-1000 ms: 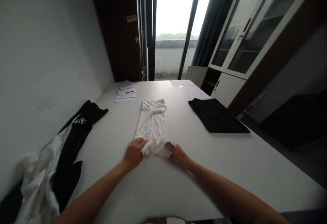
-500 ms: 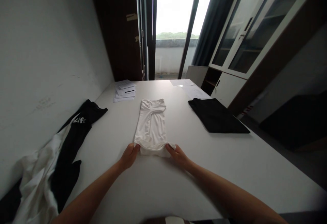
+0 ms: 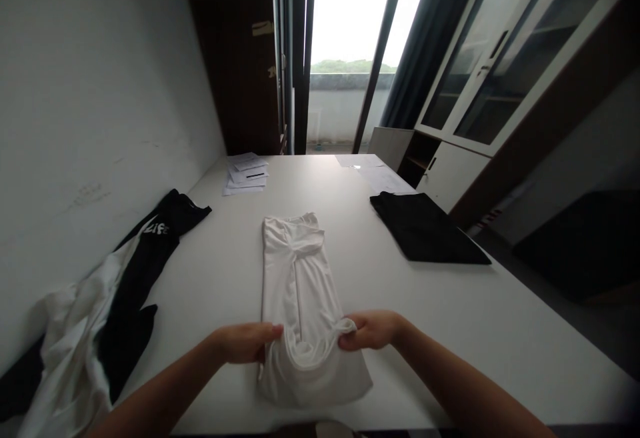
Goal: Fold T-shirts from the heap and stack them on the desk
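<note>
A white garment (image 3: 303, 291) of thin, stretchy-looking cloth lies lengthwise in front of me, with a gathered twist near its far end. Which kind of garment it is I cannot tell. My left hand (image 3: 249, 343) pinches its left edge, thumb on top and fingers underneath. At the right edge, my right hand (image 3: 371, 330) grips a bunched bit of the cloth. Between the two hands the cloth sags in a curved fold, and its near end hangs toward the table's front edge.
A folded black cloth (image 3: 430, 230) lies on the white table (image 3: 400, 371) at right. Black and white clothes (image 3: 135, 278) are heaped along the left wall. Papers (image 3: 246, 175) with a dark pen sit at the far left, more sheets (image 3: 383, 177) at the far right.
Both hands have drawn the garment's near end toward me and raised it. Its far end has slid nearer too, and more cloth now hangs below the hands.
</note>
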Demonstrator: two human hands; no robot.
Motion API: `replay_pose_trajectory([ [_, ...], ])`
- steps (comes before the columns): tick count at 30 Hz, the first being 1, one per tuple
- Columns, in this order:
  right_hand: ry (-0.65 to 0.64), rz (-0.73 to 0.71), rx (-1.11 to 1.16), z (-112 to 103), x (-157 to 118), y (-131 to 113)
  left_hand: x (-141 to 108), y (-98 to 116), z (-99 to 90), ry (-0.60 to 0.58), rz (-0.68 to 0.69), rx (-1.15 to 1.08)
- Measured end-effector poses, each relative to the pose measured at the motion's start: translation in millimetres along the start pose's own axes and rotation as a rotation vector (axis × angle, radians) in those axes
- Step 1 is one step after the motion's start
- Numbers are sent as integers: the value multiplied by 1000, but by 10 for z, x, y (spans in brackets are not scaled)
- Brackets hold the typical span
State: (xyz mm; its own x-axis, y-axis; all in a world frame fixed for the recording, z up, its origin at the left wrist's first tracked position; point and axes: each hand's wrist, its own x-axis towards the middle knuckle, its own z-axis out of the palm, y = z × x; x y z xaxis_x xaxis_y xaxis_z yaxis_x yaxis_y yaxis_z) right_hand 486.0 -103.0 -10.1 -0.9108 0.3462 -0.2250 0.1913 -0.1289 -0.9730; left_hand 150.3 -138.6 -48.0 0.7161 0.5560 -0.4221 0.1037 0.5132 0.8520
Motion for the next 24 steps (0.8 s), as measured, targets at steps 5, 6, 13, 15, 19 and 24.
replay_pose_trajectory([
  [5,203,-15,275,-38,102,-57,-3,310,87,66,90,-264],
  [6,302,-39,308,-97,166,-83,40,423,34,124,134,-302],
  [13,819,-138,213,-1014,833,-172,652,989,-514,360,285,-485],
  [15,921,-123,63,-1301,1044,-133,830,1053,-651,428,294,-501],
  [19,1069,-70,-364,-1708,1387,-93,1063,1167,-905,494,297,-507],
  [24,1152,26,-742,-1926,1623,-155,1208,1327,-1181,556,303,-472],
])
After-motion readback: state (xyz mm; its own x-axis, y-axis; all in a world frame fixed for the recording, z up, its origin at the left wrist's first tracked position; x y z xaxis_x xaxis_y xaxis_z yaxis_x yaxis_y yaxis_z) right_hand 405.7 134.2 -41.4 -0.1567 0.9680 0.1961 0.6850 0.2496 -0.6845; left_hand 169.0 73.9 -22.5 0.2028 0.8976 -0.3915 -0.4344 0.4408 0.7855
